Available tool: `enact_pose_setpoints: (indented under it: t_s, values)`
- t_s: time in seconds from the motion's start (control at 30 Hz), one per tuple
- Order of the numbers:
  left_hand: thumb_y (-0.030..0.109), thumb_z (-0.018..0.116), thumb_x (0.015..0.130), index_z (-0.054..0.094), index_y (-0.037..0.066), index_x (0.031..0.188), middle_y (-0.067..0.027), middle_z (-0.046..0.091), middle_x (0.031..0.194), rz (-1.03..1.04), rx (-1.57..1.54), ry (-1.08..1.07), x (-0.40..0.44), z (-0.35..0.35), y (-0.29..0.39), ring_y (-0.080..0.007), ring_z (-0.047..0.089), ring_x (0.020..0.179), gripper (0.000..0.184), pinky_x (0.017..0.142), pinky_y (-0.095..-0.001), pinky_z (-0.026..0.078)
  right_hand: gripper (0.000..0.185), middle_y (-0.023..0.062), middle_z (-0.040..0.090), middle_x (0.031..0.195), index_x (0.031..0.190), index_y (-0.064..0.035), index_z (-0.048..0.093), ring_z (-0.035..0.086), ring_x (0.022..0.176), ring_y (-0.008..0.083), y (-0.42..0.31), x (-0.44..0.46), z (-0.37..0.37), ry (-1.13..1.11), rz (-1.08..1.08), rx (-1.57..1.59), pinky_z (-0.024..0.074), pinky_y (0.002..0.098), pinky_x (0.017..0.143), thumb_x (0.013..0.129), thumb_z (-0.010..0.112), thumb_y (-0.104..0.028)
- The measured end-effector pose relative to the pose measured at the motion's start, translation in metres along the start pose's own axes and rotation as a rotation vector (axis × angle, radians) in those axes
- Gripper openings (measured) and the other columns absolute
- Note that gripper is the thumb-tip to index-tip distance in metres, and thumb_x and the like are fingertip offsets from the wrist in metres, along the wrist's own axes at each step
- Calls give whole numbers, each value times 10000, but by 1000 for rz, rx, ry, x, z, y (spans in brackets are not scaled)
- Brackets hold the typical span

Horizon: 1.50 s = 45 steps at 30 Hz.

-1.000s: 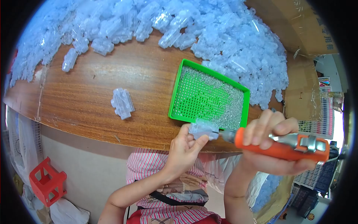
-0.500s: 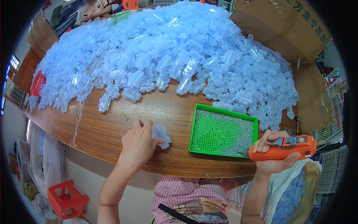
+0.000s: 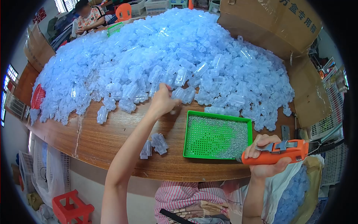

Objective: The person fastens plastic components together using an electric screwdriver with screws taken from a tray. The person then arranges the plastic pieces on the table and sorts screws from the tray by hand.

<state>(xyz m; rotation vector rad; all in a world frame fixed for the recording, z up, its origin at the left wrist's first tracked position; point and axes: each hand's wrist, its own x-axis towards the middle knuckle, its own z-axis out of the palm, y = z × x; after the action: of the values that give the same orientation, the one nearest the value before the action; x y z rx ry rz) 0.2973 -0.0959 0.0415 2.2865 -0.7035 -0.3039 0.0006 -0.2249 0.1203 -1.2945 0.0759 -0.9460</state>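
My left hand [image 3: 163,101] reaches to the front edge of a big pile of clear plastic pieces [image 3: 164,48], thumb and fingers apart beside a loose piece [image 3: 182,94]. In my right hand [image 3: 265,156] is an orange power screwdriver [image 3: 276,152], its tip at the lower right corner of a green tray [image 3: 185,138]. Small metal screws [image 3: 238,138] lie in the tray, mostly along its right and upper parts. Two clear pieces [image 3: 159,143] rest close together on the wooden table, left of the tray.
Cardboard [image 3: 268,26] stands behind the pile at the right. A dark phone-like object [image 3: 285,133] lies right of the tray. Across the table sits another person [image 3: 89,16] near a second green tray [image 3: 115,28]. A red stool [image 3: 72,207] stands on the floor, lower left.
My left hand has left a piece beside another on the table and moved up to the pile. The screwdriver has moved away from my left hand. The view has tilted up.
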Motion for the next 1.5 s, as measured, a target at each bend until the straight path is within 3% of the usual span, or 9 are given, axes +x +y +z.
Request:
enact_pose_setpoints:
  t_s: [0.2,0.3,0.4,0.5,0.53,0.7,0.87,0.97,1.5]
  values:
    - [282,783,698,502,-27,1179,-172,500,1048,200,31,95,-68,-15,17,-266,533,949,637,809,-354,460,797,49,473,635,866,14,521,469,525,112,3,1,3,-2,1,-8,451,252,413,743,489,-773]
    - [264,806,697,500,-18,1169,-138,529,1014,257,-2,98,-99,-21,33,-213,552,873,629,758,-313,473,806,47,481,633,874,8,523,483,523,118,5,1,5,5,16,2,445,253,424,730,492,-784]
    - [278,794,727,480,-29,1106,-157,538,1011,120,-246,-65,-128,-26,48,-242,570,850,580,732,-335,487,833,51,489,638,881,7,522,495,529,129,8,0,5,28,36,3,450,277,454,711,481,-808]
    - [273,772,770,464,4,1055,-96,586,970,54,-753,-317,-159,-11,41,-154,575,760,498,620,-269,484,849,63,499,649,894,9,530,507,548,145,13,-1,4,94,27,6,457,295,474,709,467,-817]
    - [243,723,826,426,29,1066,-59,608,947,-91,-810,-497,-170,-17,48,-101,579,739,438,585,-225,487,856,67,503,657,901,11,532,509,554,150,15,0,0,41,24,-4,458,302,485,707,463,-820]
    - [283,542,944,371,22,1136,-101,589,1000,-270,-1209,-741,-220,31,44,-126,606,814,366,635,-237,531,882,81,519,692,927,21,542,512,576,166,40,1,-4,-86,30,56,458,319,539,703,455,-828]
    - [280,464,976,393,25,1234,-134,571,1140,-496,-1459,-637,-238,64,56,-224,618,1009,370,805,-283,544,891,84,508,726,940,28,524,491,594,156,62,0,-9,-60,82,-78,450,321,565,705,451,-828]
    - [175,442,988,353,28,1266,-132,517,1233,-464,-1497,-607,-239,72,60,-201,573,1085,327,912,-313,504,892,80,503,720,940,26,525,486,590,152,68,-2,-11,-68,99,-50,450,321,568,705,446,-831]
    - [195,453,986,373,11,1253,-101,543,1193,-374,-1399,-406,-229,86,59,-175,557,1085,334,913,-312,493,885,78,509,701,916,1,539,487,614,157,78,2,-17,-117,33,33,435,312,533,699,419,-848]
